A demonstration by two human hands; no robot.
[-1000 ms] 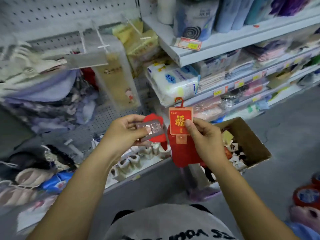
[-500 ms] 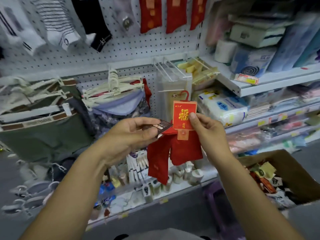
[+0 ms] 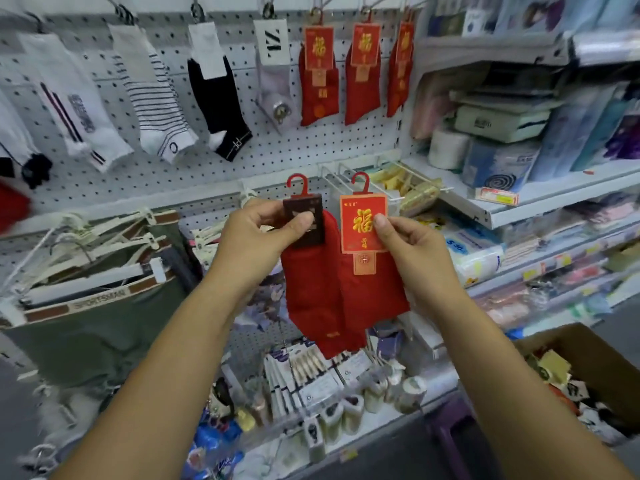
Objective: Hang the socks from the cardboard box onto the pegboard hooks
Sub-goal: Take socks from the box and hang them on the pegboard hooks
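We see both hands raised in front of the pegboard [image 3: 277, 157], each with its own pair of red socks. The left hand [image 3: 259, 237] has thumb and curled fingers pinched on a dark header card [image 3: 317, 233], and the left red socks [image 3: 308, 292] hang straight down from it. The right hand [image 3: 415, 251] pinches the edge of a red header card with gold lettering [image 3: 362, 223], thumb on the front and fingers behind; the right red socks [image 3: 375, 299] hang below it. The two pairs are side by side, edges touching or overlapping; we cannot tell which. Each card has a red plastic hanger hook on top, left one [image 3: 299, 183] and right one [image 3: 362, 181], both upright and not on any peg. Both pairs are in the air, well below the top row of pegboard hooks [image 3: 197, 8]. On that row three red sock packs with matching red cards already hang: first [image 3: 318, 84], second [image 3: 362, 81], third [image 3: 398, 71], close together at the right end of the board. To their left hang a pale pack [image 3: 273, 74], a black sock [image 3: 218, 102], a striped white sock [image 3: 159, 109] and a white sock with dark stripes [image 3: 76, 102]. The cardboard box [image 3: 568, 336] sits low at the right, open, with more packed socks [image 3: 561, 375] inside, blurred. White shelves [image 3: 554, 192] of packaged goods stand right of the board.
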